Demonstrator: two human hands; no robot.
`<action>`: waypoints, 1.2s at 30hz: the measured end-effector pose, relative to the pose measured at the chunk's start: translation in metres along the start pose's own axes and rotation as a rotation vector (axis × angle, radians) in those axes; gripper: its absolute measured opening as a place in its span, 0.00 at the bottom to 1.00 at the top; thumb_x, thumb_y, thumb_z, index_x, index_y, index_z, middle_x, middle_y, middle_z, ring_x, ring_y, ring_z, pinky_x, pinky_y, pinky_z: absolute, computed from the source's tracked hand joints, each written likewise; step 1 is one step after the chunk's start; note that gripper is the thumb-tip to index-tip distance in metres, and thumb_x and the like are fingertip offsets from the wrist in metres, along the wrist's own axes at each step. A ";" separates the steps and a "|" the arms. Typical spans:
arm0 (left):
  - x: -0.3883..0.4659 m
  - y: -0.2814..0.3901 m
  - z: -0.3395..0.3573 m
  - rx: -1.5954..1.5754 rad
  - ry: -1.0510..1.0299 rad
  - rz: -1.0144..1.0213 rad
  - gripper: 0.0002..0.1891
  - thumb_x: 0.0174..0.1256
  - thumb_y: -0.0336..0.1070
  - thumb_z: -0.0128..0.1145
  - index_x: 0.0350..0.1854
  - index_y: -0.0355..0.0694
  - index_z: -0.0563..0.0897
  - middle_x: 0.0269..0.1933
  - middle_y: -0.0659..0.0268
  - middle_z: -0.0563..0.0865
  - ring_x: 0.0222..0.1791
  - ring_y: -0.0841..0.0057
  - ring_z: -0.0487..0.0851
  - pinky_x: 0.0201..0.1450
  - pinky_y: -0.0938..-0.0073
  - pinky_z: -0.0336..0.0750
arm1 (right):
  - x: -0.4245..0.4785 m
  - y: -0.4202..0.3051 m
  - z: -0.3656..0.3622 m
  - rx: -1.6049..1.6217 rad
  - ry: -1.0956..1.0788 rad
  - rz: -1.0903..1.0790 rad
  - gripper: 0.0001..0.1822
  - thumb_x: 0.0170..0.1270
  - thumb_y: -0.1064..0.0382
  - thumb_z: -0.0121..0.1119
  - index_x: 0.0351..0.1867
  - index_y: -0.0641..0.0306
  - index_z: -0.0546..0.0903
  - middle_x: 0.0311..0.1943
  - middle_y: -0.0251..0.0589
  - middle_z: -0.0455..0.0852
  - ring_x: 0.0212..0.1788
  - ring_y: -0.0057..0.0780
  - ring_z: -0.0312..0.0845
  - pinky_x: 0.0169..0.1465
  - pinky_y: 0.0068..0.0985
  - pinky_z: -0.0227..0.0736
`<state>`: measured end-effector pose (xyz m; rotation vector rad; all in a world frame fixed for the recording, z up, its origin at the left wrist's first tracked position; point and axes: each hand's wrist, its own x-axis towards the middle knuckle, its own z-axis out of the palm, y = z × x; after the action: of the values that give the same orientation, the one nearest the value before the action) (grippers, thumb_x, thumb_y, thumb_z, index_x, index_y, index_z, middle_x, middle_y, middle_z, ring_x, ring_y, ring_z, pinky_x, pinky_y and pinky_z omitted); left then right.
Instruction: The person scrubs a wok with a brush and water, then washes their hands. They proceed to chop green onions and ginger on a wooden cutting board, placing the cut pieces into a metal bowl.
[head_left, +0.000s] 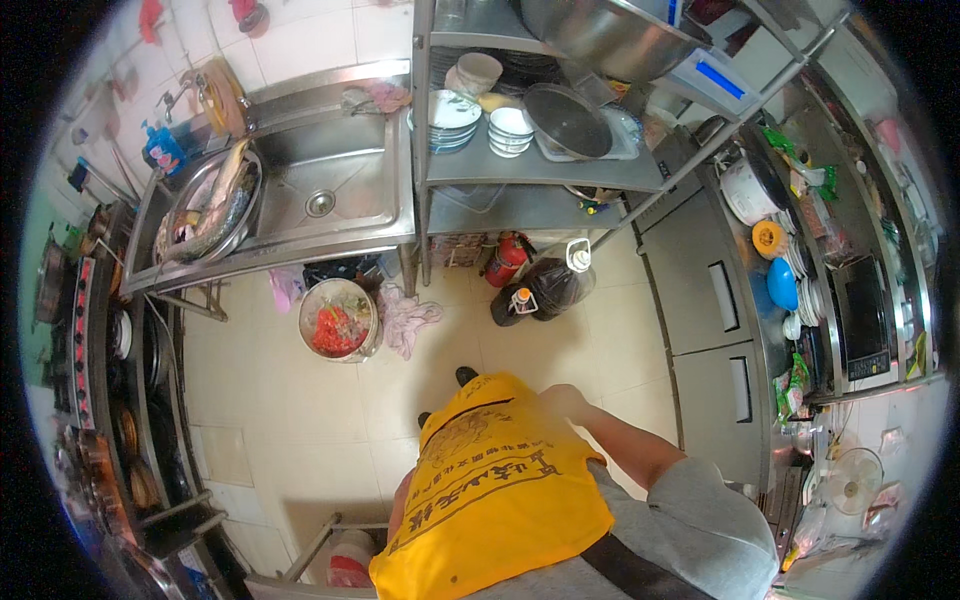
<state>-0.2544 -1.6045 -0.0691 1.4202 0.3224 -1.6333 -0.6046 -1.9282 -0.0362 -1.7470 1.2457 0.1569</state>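
My right hand (564, 403) is at the side edge of the yellow apron (510, 487) that covers my front. The hand is blurred, and whether its fingers grip the cloth cannot be made out. My left hand is out of view behind the apron, where only a bit of the forearm (399, 504) shows. Ahead on the tiled floor stand a bucket (304, 330) with red and pale scraps, a crumpled pinkish cloth (405, 319) and two big plastic jugs of dark liquid, a larger one (559, 285) and a smaller one (510, 306).
A steel sink (337, 176) stands ahead left, with whole fish (229, 202) in a metal basin (251, 214). Beside it, a steel rack (540, 171) carries bowls and pans. A fire extinguisher (507, 259) stands below. Stove equipment (84, 337) lines the left; a steel cabinet (694, 300) lines the right.
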 end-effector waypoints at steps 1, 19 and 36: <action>0.003 0.000 0.000 0.002 -0.011 0.000 0.26 0.66 0.46 0.51 0.62 0.38 0.69 0.59 0.58 0.72 0.55 0.62 0.73 0.53 0.63 0.72 | -0.002 -0.013 -0.010 -0.069 -0.018 -0.038 0.11 0.56 0.56 0.57 0.31 0.60 0.83 0.30 0.40 0.85 0.33 0.31 0.80 0.35 0.28 0.73; 0.003 -0.026 -0.015 -0.233 0.212 0.134 0.20 0.68 0.41 0.49 0.57 0.34 0.69 0.45 0.55 0.79 0.41 0.65 0.81 0.42 0.67 0.78 | 0.067 -0.114 -0.207 0.945 0.248 0.131 0.18 0.63 0.69 0.51 0.54 0.63 0.69 0.40 0.47 0.83 0.39 0.32 0.83 0.40 0.26 0.82; 0.040 -0.052 0.187 0.041 0.407 0.418 0.11 0.70 0.36 0.47 0.47 0.35 0.74 0.28 0.65 0.76 0.17 0.81 0.69 0.17 0.75 0.62 | 0.394 -0.281 -0.531 0.453 0.624 -0.407 0.20 0.64 0.66 0.55 0.56 0.65 0.69 0.40 0.43 0.81 0.39 0.27 0.80 0.44 0.24 0.77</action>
<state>-0.4109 -1.7259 -0.0664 1.7167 0.2023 -1.0170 -0.4050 -2.5777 0.1963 -1.6426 1.1855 -0.9003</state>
